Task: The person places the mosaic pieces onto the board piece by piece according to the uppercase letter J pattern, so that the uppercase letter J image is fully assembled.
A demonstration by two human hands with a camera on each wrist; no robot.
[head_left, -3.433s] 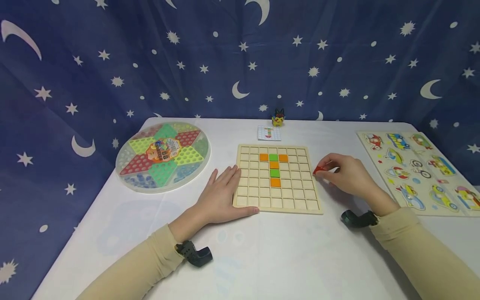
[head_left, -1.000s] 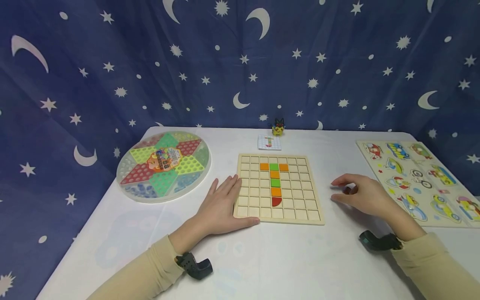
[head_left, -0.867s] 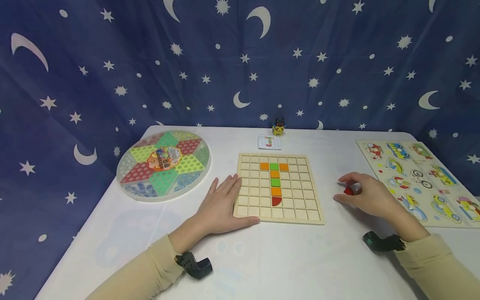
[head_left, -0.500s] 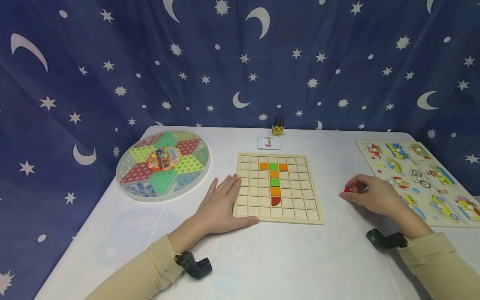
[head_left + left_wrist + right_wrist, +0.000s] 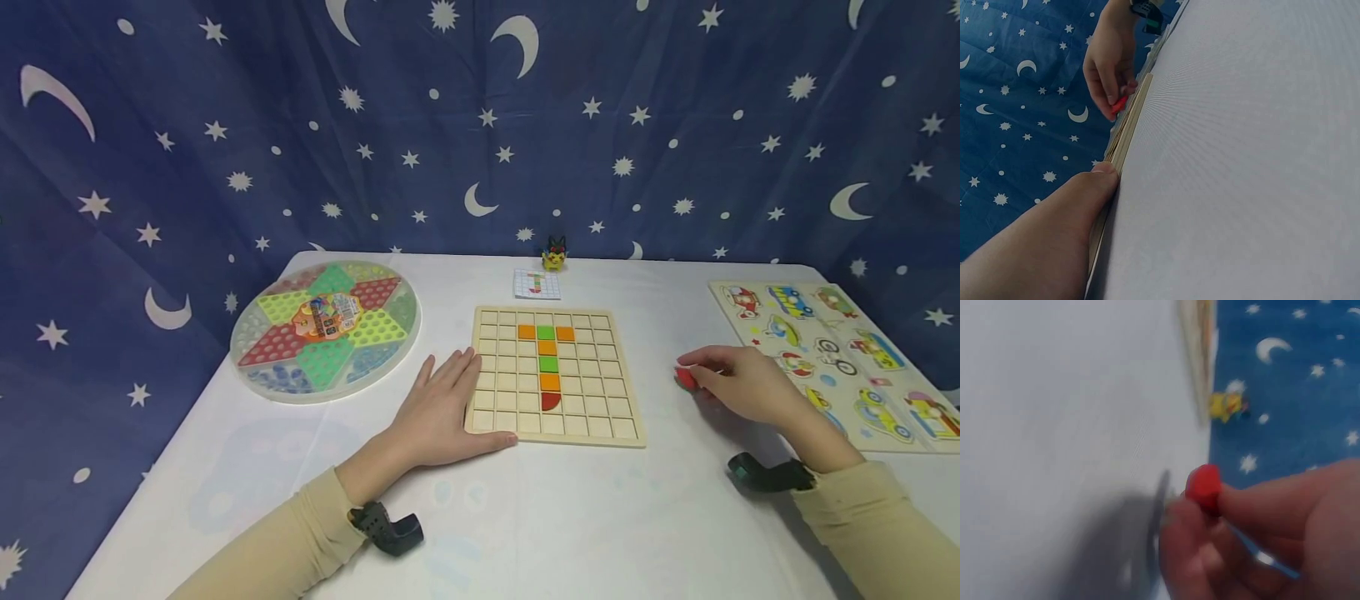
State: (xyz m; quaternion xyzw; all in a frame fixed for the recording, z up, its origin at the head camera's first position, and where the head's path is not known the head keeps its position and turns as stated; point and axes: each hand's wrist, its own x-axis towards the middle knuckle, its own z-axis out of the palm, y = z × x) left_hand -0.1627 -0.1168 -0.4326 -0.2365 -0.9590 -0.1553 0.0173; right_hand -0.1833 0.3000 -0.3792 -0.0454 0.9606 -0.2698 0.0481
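My left hand (image 5: 438, 412) lies with straight fingers along the left edge of a square wooden grid board (image 5: 517, 422), thumb on its near edge. Orange and green square tiles form a T on the board, and a red quarter-round tile (image 5: 551, 402) sits at the foot of the stem. To the right of the board, my right hand (image 5: 738, 383) pinches another red piece (image 5: 686, 378) between thumb and fingers, above the table. The right wrist view shows this red piece (image 5: 1204, 486) with a rounded edge, partly covered by the fingertips.
Behind the board lie a small pattern card (image 5: 537, 284) and a yellow-and-black figurine (image 5: 554, 253). A round Chinese checkers board (image 5: 326, 329) is at the left. A wooden picture puzzle (image 5: 832, 367) lies at the right, partly behind my right hand.
A red quarter-round tile has come onto the board below the lowest orange tile. My right hand has drawn back to the right and turned another red piece in its fingers. The left hand stays put.
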